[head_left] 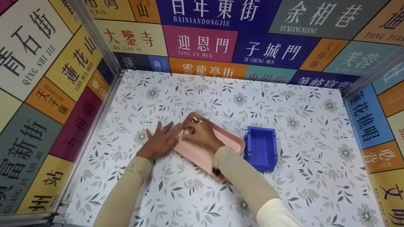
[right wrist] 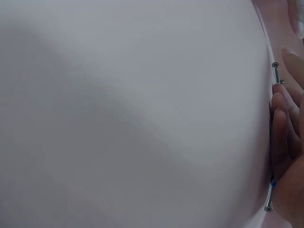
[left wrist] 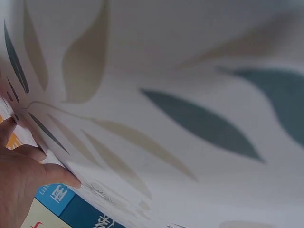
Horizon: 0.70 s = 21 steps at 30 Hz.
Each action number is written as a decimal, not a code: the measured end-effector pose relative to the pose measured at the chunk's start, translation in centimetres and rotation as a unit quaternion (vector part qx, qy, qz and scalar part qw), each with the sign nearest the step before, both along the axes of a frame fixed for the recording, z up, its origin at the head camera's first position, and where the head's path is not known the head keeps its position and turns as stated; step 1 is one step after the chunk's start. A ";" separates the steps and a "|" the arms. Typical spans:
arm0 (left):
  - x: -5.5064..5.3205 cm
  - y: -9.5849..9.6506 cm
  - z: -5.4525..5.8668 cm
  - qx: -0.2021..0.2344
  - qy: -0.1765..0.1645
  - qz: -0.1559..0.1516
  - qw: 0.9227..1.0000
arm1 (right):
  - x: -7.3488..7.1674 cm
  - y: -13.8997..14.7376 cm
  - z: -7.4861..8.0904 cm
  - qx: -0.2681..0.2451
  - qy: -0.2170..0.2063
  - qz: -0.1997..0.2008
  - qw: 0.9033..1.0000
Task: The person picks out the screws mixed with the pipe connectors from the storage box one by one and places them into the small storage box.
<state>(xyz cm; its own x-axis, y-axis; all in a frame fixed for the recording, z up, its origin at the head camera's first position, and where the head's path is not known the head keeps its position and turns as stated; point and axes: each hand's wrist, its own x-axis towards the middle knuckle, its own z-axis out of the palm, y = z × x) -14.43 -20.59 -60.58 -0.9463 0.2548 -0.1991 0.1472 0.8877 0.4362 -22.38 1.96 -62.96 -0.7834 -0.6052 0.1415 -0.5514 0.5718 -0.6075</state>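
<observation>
One tray (head_left: 197,156) lies beside one bin (head_left: 262,151); the left hand (head_left: 161,138) is spread, the grip of the right hand (head_left: 202,134) I cannot tell; at least two screws (right wrist: 270,199) show

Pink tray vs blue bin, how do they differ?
Shape: the pink tray is shallow with rounded corners; the blue bin is deeper and boxier.
Size: the pink tray is longer than the blue bin.
Pose: in the head view, the pink tray lies diagonally, the blue bin nearly straight.
Shared: both rest on the floral-patterned surface.
</observation>
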 end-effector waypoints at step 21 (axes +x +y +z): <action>-0.2 -0.1 -0.4 0.003 -0.023 0.009 1.000 | 0.1 -0.4 -0.3 0.011 0.062 -0.032 0.998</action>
<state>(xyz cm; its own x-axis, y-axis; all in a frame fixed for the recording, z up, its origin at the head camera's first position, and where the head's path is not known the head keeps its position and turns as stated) -14.62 -20.65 -61.00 -0.9409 0.2386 -0.2403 0.1109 0.8875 0.4473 -22.31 1.53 -63.29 -0.7977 -0.5593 0.2257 -0.5834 0.6207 -0.5238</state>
